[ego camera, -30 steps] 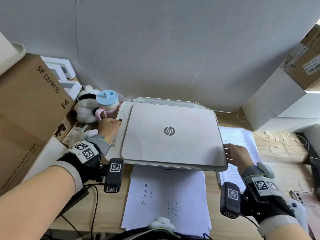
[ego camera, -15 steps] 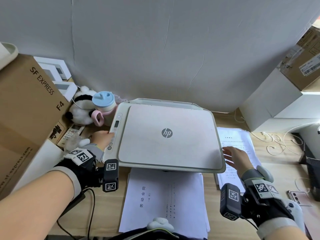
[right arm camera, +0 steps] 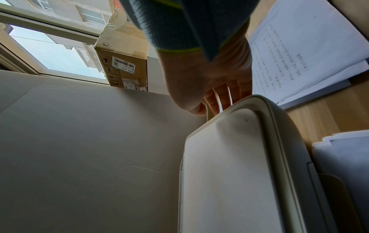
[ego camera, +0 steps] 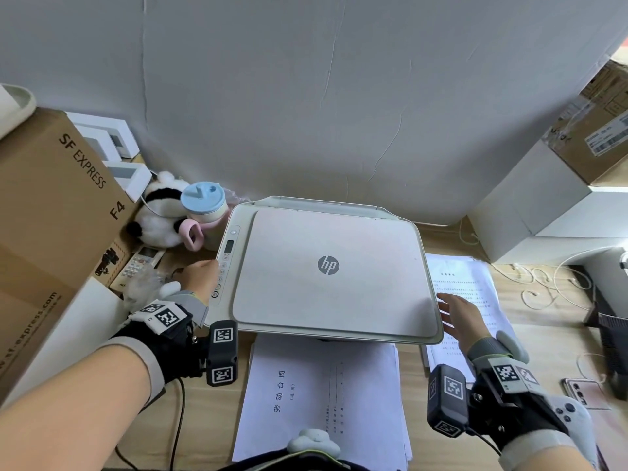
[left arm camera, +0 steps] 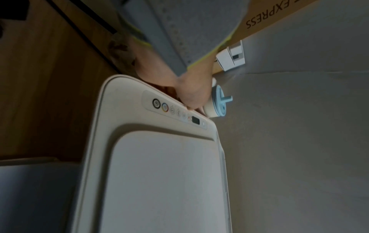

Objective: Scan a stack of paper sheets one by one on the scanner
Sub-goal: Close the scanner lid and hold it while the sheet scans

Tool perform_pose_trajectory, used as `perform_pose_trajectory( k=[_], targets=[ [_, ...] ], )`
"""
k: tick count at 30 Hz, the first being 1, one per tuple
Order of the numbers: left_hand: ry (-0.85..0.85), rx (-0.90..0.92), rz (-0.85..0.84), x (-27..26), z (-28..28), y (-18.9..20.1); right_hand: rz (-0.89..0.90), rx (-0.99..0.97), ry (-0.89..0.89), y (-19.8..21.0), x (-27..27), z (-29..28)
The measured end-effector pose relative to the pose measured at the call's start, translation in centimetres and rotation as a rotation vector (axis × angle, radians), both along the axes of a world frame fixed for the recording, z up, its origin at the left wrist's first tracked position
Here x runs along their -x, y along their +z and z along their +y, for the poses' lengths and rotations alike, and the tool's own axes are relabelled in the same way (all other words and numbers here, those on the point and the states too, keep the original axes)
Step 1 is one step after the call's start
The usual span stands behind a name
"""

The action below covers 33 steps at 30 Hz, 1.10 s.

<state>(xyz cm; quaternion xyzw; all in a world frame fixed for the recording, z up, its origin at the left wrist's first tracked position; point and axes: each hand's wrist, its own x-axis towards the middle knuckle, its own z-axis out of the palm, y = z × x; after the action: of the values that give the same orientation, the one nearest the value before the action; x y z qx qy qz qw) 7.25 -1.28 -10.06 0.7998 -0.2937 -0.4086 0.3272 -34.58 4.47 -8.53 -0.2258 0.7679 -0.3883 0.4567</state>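
Note:
The white HP scanner sits mid-desk with its lid down. My left hand is at the control panel on the scanner's left rim, its fingers loosely curled and holding nothing; a fingertip is close to the buttons. My right hand hovers with straight, spread fingers just off the scanner's front right corner. It is above a stack of printed sheets that lies right of the scanner. A second paper stack lies on the desk in front of the scanner.
At the left stand a large SF Express carton, a plush panda, a blue-lidded cup and a remote. White and brown boxes fill the back right. Cables and a phone lie at the right.
My left hand has slid back along the control panel toward the front. My right hand has eased slightly off the lid's right edge.

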Motion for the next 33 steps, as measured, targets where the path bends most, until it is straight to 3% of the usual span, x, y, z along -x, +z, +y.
perform_pose_trajectory(
  k=[6, 12, 27, 33],
  targets=[
    [-0.019, 0.002, -0.114, 1.2, 1.0, 0.3, 0.072, -0.025, 0.026, -0.6, -1.4, 0.3],
    [-0.012, 0.05, -0.019, 2.0, 2.2, 0.6, 0.086, -0.008, 0.121, -0.7, -2.6, 1.0],
    [0.094, 0.162, 0.222, 0.9, 2.1, -0.8, -0.015, 0.044, 0.0, -1.7, -2.1, 1.5],
    [0.062, 0.16, 0.19, -0.1, 1.2, -2.0, -0.107, 0.04, -0.04, -2.0, -1.2, 1.8]
  ],
)
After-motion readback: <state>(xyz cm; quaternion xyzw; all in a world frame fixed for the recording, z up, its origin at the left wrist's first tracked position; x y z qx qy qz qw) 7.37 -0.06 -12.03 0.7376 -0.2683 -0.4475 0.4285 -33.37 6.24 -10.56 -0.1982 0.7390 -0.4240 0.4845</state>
